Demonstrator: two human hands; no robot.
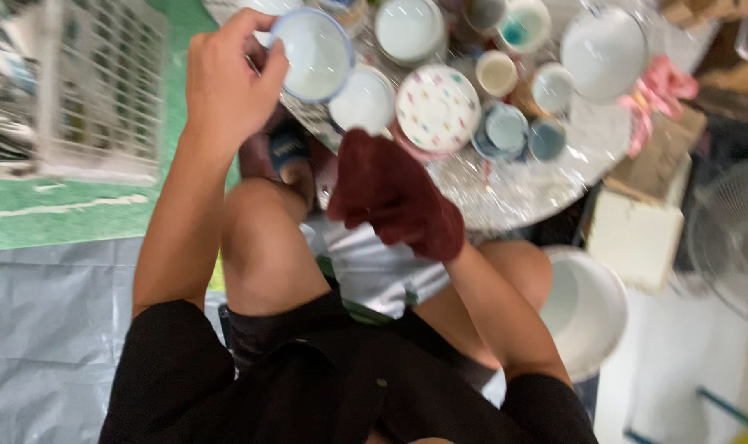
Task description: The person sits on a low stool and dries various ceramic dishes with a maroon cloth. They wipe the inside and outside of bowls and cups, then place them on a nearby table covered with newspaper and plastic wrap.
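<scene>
The left hand [226, 78] holds a small white bowl with a blue rim [312, 53], its grip pinching the bowl's near edge between thumb and fingers, so the bowl hangs tilted above the near edge of the round silvery desk [522, 193]. The right hand [402, 201] is wrapped in a dark red cloth [390, 185]; the cloth hides the fingers, so I cannot tell whether that grip is spread or pressed together. It sits just below and right of the bowl, over the desk's near rim.

On the desk, right of the bowl, lie a plain white saucer [364, 100] and a white saucer with small coloured flecks [437, 107]. Beyond these stand several small cups [497, 72] and a blue-toned dish [505, 130], and a large white bowl [602, 49] sits at the desk's far right, beside a pink cloth [662, 90]. A cream-coloured box [637, 238] stands just right of the desk, with a white basin [583, 308] below it. A white plastic crate [102, 90] lies on green matting, well left of the bowl.
</scene>
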